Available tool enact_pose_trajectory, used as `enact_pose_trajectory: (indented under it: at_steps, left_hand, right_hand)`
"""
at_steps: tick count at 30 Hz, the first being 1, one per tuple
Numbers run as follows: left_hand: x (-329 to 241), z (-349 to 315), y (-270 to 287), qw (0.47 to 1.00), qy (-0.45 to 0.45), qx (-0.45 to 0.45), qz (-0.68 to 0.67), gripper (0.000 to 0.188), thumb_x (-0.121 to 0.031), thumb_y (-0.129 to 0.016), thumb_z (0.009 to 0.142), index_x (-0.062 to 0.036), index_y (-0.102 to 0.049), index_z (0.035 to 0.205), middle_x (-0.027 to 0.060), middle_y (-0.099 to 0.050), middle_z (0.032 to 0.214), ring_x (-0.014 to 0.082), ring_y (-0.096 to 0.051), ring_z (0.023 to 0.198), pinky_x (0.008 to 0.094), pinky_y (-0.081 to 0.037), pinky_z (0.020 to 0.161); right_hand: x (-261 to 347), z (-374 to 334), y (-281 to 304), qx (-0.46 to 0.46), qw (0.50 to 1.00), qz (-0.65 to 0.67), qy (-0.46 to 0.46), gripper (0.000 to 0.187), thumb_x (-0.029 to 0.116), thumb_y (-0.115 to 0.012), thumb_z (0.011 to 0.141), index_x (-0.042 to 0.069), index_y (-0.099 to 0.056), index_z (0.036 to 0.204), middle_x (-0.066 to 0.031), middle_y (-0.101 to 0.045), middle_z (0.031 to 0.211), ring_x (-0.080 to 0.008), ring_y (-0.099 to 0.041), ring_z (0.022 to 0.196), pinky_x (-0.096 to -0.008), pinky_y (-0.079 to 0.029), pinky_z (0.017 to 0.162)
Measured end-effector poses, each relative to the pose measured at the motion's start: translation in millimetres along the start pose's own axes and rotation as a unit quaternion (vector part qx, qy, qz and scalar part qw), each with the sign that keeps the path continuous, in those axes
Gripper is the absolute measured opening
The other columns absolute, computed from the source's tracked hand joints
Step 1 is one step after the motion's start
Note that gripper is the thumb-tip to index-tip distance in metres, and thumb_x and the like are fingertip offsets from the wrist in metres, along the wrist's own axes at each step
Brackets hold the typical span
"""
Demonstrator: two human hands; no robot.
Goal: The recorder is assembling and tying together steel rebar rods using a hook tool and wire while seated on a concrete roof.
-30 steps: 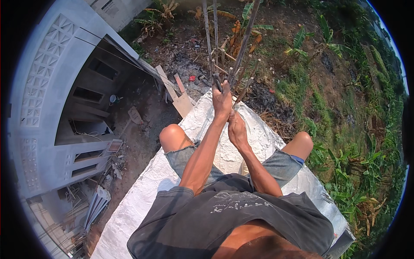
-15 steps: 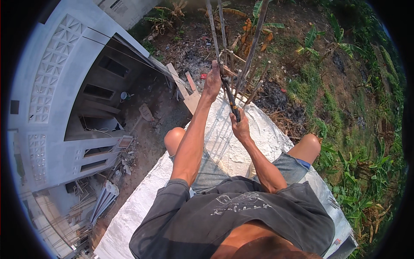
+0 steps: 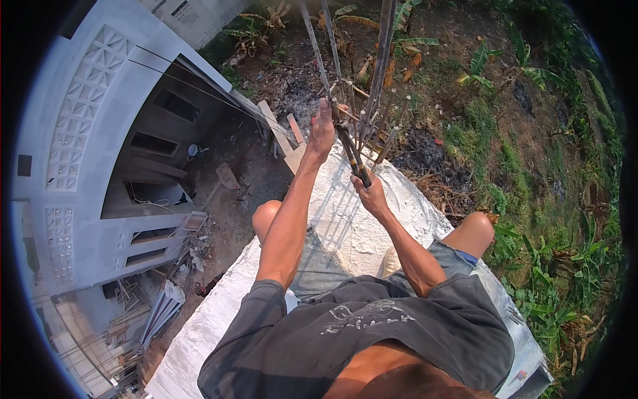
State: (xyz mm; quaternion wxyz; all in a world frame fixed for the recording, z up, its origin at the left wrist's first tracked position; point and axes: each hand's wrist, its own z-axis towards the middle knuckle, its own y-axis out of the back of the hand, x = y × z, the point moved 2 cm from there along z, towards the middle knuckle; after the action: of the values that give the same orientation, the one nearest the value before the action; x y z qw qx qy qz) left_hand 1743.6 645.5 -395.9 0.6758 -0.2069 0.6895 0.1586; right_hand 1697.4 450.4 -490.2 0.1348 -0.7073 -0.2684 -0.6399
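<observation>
My right hand [image 3: 371, 194] is closed around the pliers [image 3: 352, 154], their head beside the upright rods [image 3: 381, 60] at the white slab's [image 3: 325, 193] far end; my left hand's [image 3: 321, 134] hold I cannot tell, and the work there looks unfinished.

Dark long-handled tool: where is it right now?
The dark tool is above the head view's middle, slightly right of centre, slanting from beside the left hand into the right hand, near the tall rods.

Person [image 3: 359, 332] up on the slab [image 3: 413, 199], rods [image 3: 381, 60] dead ahead beyond the knees [image 3: 267, 215], house [image 3: 90, 183] out left, plants [image 3: 480, 61] away right!
</observation>
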Motion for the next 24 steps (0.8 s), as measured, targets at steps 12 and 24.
enact_pose_trajectory:
  at_steps: [12, 24]
  left_hand:
    - [2, -76, -41, 0.893, 0.272, 0.076, -0.351, 0.033, -0.041, -0.06, 0.094, -0.009, -0.055, 0.103, 0.0013, -0.056, 0.069, 0.0113, -0.054, 0.055, 0.0251, -0.047, 0.052]
    - [-20, -90, -44, 0.963, 0.219, -0.026, -0.155, 0.05, -0.053, -0.07, 0.083, -0.0088, -0.057, 0.102, 0.0036, -0.064, 0.087, 0.0135, -0.062, 0.085, 0.0332, -0.046, 0.076]
  right_hand:
    - [47, -51, 1, 0.384, 0.563, 0.7, -0.216, 0.04, 0.042, -0.056, 0.096, 0.008, -0.055, 0.117, -0.0002, -0.053, 0.075, -0.0078, -0.05, 0.055, -0.0223, -0.043, 0.049]
    - [87, -53, 11, 0.017, 0.989, 0.12, -0.089, 0.055, 0.05, -0.03, 0.102, 0.004, -0.056, 0.118, -0.0095, -0.061, 0.073, -0.0211, -0.06, 0.063, -0.0337, -0.049, 0.058]
